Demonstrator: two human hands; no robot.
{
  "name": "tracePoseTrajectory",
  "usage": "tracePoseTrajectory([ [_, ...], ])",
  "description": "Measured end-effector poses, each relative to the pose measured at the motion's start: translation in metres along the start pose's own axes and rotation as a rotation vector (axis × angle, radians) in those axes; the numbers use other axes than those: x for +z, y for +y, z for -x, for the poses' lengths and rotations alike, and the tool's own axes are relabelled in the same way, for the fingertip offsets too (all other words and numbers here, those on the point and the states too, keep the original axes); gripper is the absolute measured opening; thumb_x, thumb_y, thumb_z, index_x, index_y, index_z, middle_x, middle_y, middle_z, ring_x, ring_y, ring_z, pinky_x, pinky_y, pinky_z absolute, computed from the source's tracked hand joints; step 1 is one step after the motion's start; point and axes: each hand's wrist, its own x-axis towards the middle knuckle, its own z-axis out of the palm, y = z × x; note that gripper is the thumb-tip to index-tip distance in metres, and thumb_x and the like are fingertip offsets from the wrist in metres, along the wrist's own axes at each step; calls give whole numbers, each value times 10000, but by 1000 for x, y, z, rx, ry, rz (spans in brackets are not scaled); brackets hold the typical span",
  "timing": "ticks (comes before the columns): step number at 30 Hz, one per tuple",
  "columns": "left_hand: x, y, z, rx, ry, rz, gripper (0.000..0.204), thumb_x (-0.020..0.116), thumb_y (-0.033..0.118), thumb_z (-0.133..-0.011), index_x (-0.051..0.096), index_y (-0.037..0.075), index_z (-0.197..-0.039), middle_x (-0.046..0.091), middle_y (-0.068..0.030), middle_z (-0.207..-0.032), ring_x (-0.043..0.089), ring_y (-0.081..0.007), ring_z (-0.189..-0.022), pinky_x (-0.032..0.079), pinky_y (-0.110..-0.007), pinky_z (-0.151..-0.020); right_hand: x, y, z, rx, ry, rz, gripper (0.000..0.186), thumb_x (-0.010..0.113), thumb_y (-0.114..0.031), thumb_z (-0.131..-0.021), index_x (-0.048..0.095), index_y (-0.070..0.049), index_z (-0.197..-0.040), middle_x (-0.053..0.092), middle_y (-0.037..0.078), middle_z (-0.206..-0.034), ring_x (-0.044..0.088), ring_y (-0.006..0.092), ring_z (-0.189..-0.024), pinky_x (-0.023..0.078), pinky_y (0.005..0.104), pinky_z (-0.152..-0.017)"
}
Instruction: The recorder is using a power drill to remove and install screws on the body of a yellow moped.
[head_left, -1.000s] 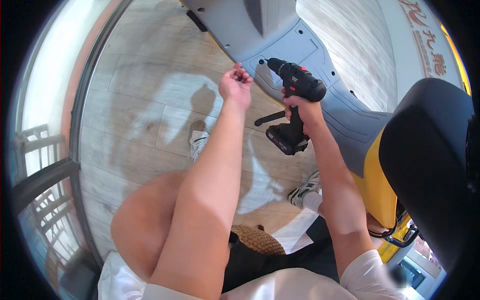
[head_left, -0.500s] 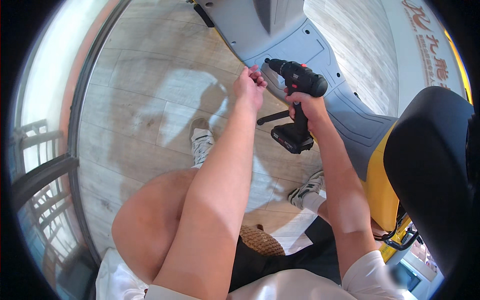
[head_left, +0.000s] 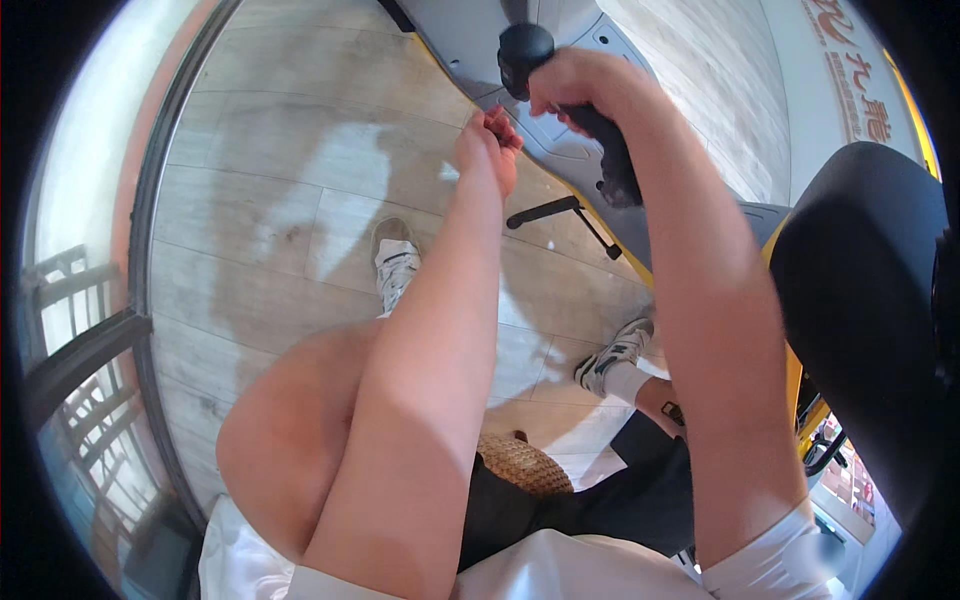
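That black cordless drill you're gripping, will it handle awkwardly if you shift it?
The black cordless drill looks rigid and probably bottom-heavy. The right hand wraps its grip, so slipping seems unlikely. The left hand pinches near the grey panel.

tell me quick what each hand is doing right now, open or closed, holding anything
Left hand: fingers pinched closed at the edge of the grey scooter panel; what it grips cannot be told.
Right hand: closed around the black power drill.

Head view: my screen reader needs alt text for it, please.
Seen from above, a seated person's right hand grips a black cordless drill against a grey scooter floor panel, while the left hand pinches something small beside it, over a wooden floor.
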Motion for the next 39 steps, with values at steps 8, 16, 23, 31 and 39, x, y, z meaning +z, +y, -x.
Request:
tracePoseTrajectory([
  [8, 7, 5, 12, -24, 67, 34, 290, 412, 217, -981, 609, 42, -859, 524, -26, -678, 472, -154, -592, 429, -323, -586, -9, 20, 4, 53, -143, -327, 119, 646, -115, -776, 565, -44, -827, 552, 60, -655, 489, 127, -431, 430, 305, -413],
  [16, 3, 0, 8, -29, 37, -10, 233, 418, 171, -952, 595, 41, -871, 506, -18, -671, 466, -147, -586, 440, -311, -588, 9, 46, 13, 14, -93, -609, 126, 624, -92, -761, 545, -36, -842, 535, 65, -637, 500, 131, -463, 445, 290, -443],
  [23, 5, 4, 10, -10, 47, -54, 232, 392, 171, -963, 578, 33, -949, 493, -17, -670, 462, -149, -589, 436, -314, -583, 9, 51, 16, -59, -74, -671, 122, 621, -75, -739, 556, -32, -833, 529, 62, -643, 503, 138, -465, 451, 288, -452],
  [31, 6, 4, 9, 11, 20, -22, 259, 389, 188, -975, 577, 14, -944, 493, -24, -651, 459, -156, -568, 439, -330, -587, 12, 37, 11, -105, -18, -381, 215, 666, -144, -715, 576, -36, -878, 533, 58, -721, 502, 142, -476, 453, 308, -439],
  [39, 8, 8, 14, -1, -1, -70, 245, 370, 196, -987, 541, 24, -948, 379, 23, -582, 339, -122, -490, 408, -329, -576, 3, 39, 13, -75, -145, -494, 163, 646, -126, -755, 564, -26, -855, 541, 68, -688, 496, 128, -468, 446, 295, -427],
])
